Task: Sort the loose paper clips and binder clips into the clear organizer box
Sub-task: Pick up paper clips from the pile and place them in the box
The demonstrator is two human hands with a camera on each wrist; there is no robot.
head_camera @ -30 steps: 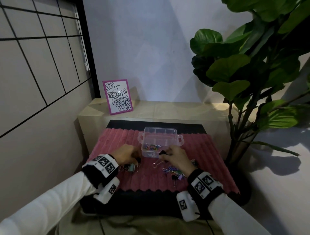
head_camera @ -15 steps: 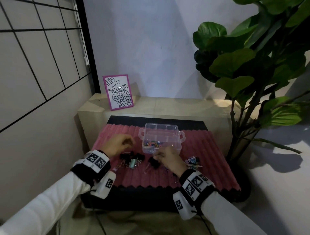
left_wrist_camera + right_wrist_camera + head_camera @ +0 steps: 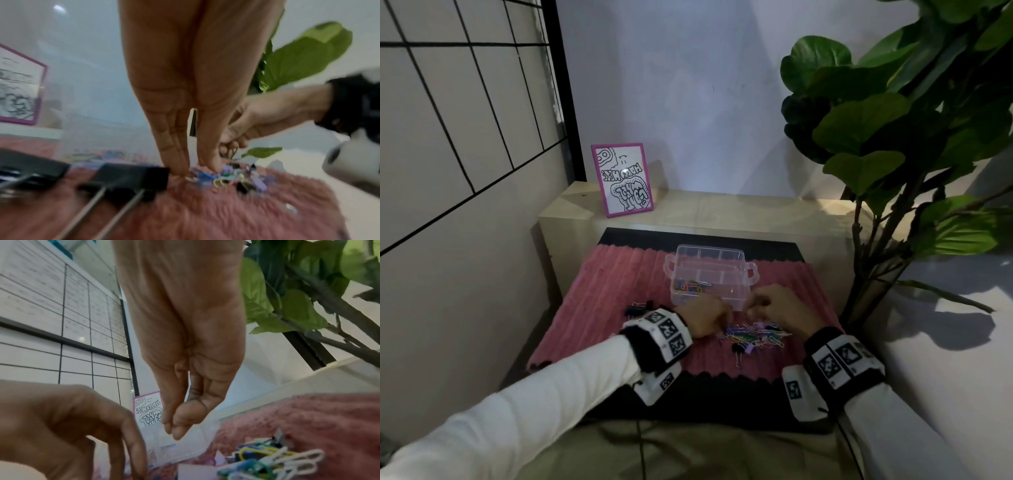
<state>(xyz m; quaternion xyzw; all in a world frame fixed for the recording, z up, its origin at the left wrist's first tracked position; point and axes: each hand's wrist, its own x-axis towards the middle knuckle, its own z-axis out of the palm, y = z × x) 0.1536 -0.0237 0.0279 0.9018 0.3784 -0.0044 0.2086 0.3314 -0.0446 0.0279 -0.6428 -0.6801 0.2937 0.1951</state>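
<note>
The clear organizer box [image 3: 726,297] stands on a pink ribbed mat [image 3: 599,294], with coloured paper clips [image 3: 690,286] in its front left compartment. A loose pile of paper clips and small binder clips [image 3: 755,337] lies just in front of the box. My left hand [image 3: 703,317] points its fairly straight fingers down, and the tips touch the pile's left edge [image 3: 195,170]. My right hand [image 3: 774,306] hovers over the pile's back with thumb pressed to fingertips [image 3: 174,430]; the left wrist view shows thin wire clips [image 3: 230,152] hanging from that pinch. Large black binder clips [image 3: 133,180] lie to the left.
A pink-framed drawing [image 3: 623,180] leans on the wooden ledge behind the mat. A big leafy plant [image 3: 893,137] crowds the right side. A gridded wall panel [image 3: 465,120] runs along the left. One small black binder clip [image 3: 738,351] lies at the pile's front.
My left hand has crossed from the black binder clips on the left to the pile. My right hand has moved right, from the spot in front of the box to the pile.
</note>
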